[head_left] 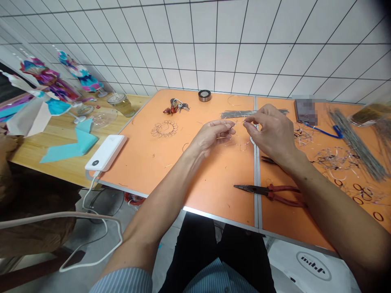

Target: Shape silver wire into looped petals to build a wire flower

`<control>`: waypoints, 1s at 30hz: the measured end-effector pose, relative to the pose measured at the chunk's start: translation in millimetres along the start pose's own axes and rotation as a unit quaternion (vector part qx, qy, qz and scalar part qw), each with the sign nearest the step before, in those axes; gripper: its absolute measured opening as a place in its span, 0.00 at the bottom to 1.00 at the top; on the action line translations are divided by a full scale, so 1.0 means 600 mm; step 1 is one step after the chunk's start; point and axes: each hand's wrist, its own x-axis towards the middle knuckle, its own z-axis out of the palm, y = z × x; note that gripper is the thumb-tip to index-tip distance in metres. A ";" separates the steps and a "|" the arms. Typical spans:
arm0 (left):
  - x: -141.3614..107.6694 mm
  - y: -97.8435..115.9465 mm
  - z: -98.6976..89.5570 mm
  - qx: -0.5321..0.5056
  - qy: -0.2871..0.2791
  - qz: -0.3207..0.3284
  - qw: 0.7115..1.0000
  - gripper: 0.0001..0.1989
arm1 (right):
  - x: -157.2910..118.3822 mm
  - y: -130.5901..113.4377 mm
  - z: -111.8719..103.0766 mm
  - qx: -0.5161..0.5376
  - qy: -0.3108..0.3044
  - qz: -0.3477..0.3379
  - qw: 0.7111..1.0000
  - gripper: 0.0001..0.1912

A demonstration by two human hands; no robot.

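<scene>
A thin wire piece [236, 124] is held up over the orange table [195, 175], its fine loops hard to make out. My left hand [217, 134] pinches it between thumb and fingers. Close by on the right, my right hand [269, 126] has thumb and forefinger pressed together at the wire's other end. A bundle of straight wires [238, 114] lies just behind both hands. Below my right hand rest red-handled long-nose pliers [269, 190], with the dark tip of another tool [268, 160] partly hidden by that hand. A looped wire ring [165, 129] lies flat to the left.
Keys [177, 106] and a tape roll [204, 95] sit toward the wall. A white power bank [106, 152] with a cable is at the left edge. On the right are a phone [305, 112], tangled wire pieces [336, 158] and a long wire bundle [359, 144]. Fabric-dressed figures [81, 73] stand far left.
</scene>
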 end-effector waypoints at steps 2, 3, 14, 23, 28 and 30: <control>0.001 0.000 0.001 0.003 0.005 -0.001 1.000 0.10 | 0.000 0.000 0.000 -0.001 0.002 -0.002 1.000 0.09; 0.001 -0.001 0.000 0.006 0.007 -0.001 1.000 0.11 | 0.000 0.000 0.000 -0.002 0.001 -0.002 1.000 0.09; 0.001 -0.009 0.005 0.037 0.019 0.004 0.999 0.10 | -0.001 -0.001 0.001 0.008 -0.002 -0.002 1.000 0.09; 0.000 -0.005 0.007 0.037 0.056 -0.017 0.998 0.05 | 0.001 0.002 0.001 0.005 -0.002 0.002 1.000 0.10; 0.000 -0.007 0.007 0.033 0.057 -0.017 0.998 0.04 | -0.001 -0.003 0.002 0.006 0.000 -0.007 1.000 0.10; 0.000 -0.009 0.007 0.034 0.055 -0.017 0.998 0.04 | -0.002 -0.005 0.001 0.001 -0.007 -0.003 1.000 0.10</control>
